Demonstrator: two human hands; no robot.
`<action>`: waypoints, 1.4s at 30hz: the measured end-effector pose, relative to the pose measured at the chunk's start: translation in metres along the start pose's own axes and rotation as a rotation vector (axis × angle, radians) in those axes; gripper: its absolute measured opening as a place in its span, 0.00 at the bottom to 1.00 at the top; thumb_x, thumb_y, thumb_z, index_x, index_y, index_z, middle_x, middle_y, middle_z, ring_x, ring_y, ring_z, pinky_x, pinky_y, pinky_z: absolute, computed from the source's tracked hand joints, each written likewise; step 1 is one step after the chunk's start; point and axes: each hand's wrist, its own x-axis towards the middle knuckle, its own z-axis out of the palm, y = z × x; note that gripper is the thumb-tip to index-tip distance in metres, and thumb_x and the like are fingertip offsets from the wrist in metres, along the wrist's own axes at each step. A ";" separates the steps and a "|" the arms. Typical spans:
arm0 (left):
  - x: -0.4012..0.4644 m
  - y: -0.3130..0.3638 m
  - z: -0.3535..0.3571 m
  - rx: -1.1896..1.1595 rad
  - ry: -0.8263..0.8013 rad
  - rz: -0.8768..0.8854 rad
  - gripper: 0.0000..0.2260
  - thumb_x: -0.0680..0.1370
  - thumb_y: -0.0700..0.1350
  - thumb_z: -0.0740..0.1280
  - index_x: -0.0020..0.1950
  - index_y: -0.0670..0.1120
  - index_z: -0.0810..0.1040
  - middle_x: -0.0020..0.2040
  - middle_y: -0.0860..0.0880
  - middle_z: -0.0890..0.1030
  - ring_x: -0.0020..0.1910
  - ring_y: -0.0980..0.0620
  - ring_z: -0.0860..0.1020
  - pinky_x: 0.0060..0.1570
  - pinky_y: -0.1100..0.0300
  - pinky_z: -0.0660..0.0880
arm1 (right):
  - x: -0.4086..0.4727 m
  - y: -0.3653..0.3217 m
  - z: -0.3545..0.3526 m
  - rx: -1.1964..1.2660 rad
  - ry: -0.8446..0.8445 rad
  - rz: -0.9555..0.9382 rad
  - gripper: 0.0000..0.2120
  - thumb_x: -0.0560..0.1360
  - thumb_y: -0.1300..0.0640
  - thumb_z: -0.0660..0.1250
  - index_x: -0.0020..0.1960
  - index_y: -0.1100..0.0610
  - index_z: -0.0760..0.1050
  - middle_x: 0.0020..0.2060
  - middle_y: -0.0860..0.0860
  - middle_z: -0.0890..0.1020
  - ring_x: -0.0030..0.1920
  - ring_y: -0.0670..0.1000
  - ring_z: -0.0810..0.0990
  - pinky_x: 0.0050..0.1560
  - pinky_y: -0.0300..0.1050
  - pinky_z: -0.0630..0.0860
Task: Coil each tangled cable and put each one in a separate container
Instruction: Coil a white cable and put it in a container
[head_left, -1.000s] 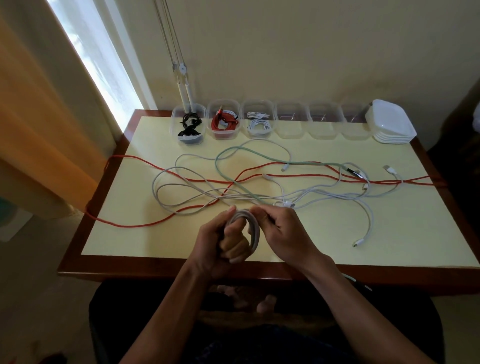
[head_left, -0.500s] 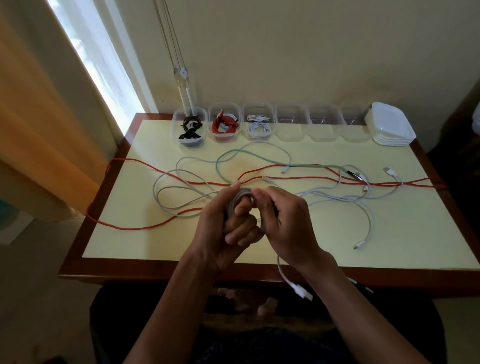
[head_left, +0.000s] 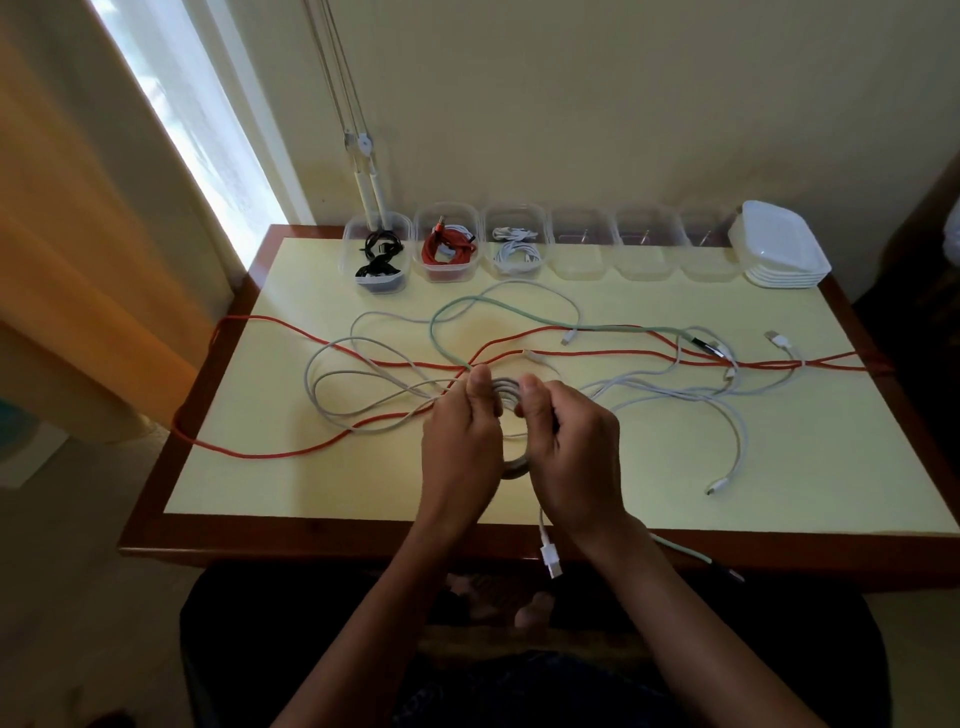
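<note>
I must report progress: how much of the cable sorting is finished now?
Done: three containers hold coiled cables, black, red and white. In hand: left hand and right hand grip a grey-white coil. Left: long red cable, green cable and white ones lie tangled; three containers are empty.

The table (head_left: 649, 467) has a smooth, matt pale-yellow top, laminate by its look, inside a border of glossy reddish-brown wood (head_left: 322, 543). The red cable (head_left: 587, 355) looks cloth-braided and matt, while the white cable (head_left: 737, 426) has a smooth plastic skin with a slight sheen, and its plug (head_left: 550, 558) hanging at the near edge is white plastic. At the back stand containers (head_left: 581, 244) of clear, glossy plastic, next to a stack of lids (head_left: 779, 249) in cloudy white plastic, and to the left hangs an orange cloth curtain (head_left: 67, 270).
</note>
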 end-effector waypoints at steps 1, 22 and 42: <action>-0.002 -0.001 0.003 0.033 0.037 -0.008 0.22 0.84 0.54 0.51 0.33 0.47 0.67 0.26 0.53 0.68 0.26 0.54 0.66 0.30 0.52 0.66 | -0.003 0.001 0.000 0.032 -0.025 0.035 0.19 0.83 0.52 0.57 0.42 0.61 0.78 0.30 0.50 0.79 0.31 0.48 0.76 0.31 0.46 0.72; -0.004 -0.036 -0.001 -0.010 0.038 -0.071 0.22 0.85 0.50 0.51 0.31 0.47 0.64 0.26 0.53 0.65 0.24 0.57 0.62 0.28 0.56 0.59 | -0.007 0.010 -0.006 0.560 -0.330 0.657 0.04 0.74 0.69 0.70 0.45 0.64 0.84 0.37 0.60 0.85 0.37 0.57 0.84 0.46 0.54 0.83; -0.004 -0.064 0.014 0.053 -0.095 -0.137 0.22 0.85 0.49 0.52 0.31 0.46 0.65 0.25 0.51 0.66 0.24 0.57 0.63 0.28 0.60 0.60 | 0.000 0.012 -0.014 0.473 -0.533 0.888 0.16 0.77 0.59 0.70 0.62 0.53 0.72 0.41 0.57 0.86 0.42 0.50 0.83 0.49 0.46 0.76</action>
